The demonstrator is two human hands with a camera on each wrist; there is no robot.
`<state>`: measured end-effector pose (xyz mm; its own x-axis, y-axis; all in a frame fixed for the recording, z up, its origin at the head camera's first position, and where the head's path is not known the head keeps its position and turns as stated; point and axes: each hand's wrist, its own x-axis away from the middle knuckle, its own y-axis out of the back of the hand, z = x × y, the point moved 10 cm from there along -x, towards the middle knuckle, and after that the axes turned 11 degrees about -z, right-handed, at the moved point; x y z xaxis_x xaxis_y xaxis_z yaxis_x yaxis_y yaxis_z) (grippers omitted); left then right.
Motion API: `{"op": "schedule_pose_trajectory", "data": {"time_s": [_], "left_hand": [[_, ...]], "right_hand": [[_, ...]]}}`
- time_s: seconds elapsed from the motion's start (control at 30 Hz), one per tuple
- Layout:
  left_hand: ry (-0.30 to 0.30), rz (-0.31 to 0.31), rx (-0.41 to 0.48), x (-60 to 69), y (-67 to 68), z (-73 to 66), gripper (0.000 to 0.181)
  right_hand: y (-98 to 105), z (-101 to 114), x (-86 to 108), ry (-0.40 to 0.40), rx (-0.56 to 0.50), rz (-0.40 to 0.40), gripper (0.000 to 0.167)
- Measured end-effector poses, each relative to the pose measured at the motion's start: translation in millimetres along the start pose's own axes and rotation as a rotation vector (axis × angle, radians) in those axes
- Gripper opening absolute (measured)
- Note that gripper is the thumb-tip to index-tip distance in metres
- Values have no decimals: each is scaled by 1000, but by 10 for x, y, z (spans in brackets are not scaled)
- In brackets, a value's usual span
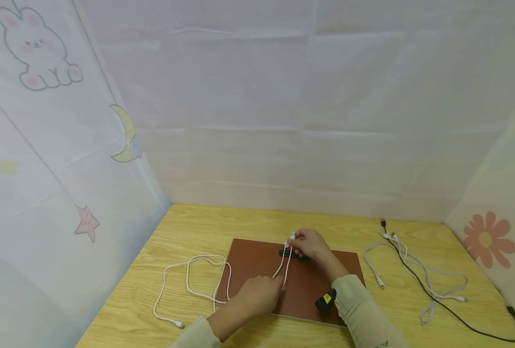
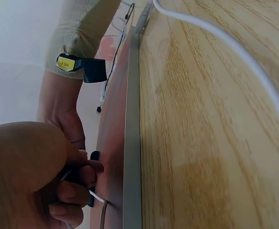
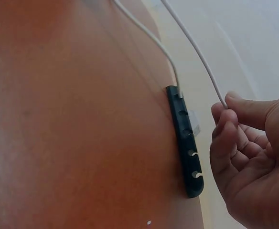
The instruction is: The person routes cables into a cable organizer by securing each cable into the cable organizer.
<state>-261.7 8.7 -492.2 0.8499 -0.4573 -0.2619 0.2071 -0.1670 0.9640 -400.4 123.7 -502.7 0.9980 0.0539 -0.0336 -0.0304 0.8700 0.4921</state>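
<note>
A brown board (image 1: 257,261) lies on the table, and a black slotted cable holder (image 3: 183,143) sits near its far edge. One white cable (image 3: 170,57) runs into the holder's end slot; the other slots look unfilled. My right hand (image 1: 310,244) pinches a second white cable (image 3: 201,59) between thumb and fingertips, just beyond the holder and apart from it. In the head view its pale connector (image 1: 292,235) sticks up above my fingers. Lower on the board, my left hand (image 1: 259,295) has its fingers curled around white cable (image 2: 96,195), partly hidden by the hand.
A looped white cable (image 1: 165,282) lies left of the board, partly over its edge. To the right, white cables (image 1: 427,275) tangle with a black cable (image 1: 455,315). A black wrist device (image 1: 325,300) with a yellow label is on my right wrist. Printed sheets (image 1: 240,154) wall the table.
</note>
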Motion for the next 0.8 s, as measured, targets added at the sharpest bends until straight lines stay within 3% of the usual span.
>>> {"op": "schedule_pose_trajectory", "data": {"time_s": [0.2,0.3,0.57,0.8], "left_hand": [[6,0,0,-1,-41,5,20],[16,10,3,-4,-61,13,19],[49,47,4,-3,-96,26,19],[40,23,3,-2,-69,24,22]], "right_hand": [[17,4,-25,96,172,-47,18],[2,-22,-37,108,221,-53,19],[-38,-48,-46,119,213,-46,17],[-50,-59,-48,123,187,-44,14]]}}
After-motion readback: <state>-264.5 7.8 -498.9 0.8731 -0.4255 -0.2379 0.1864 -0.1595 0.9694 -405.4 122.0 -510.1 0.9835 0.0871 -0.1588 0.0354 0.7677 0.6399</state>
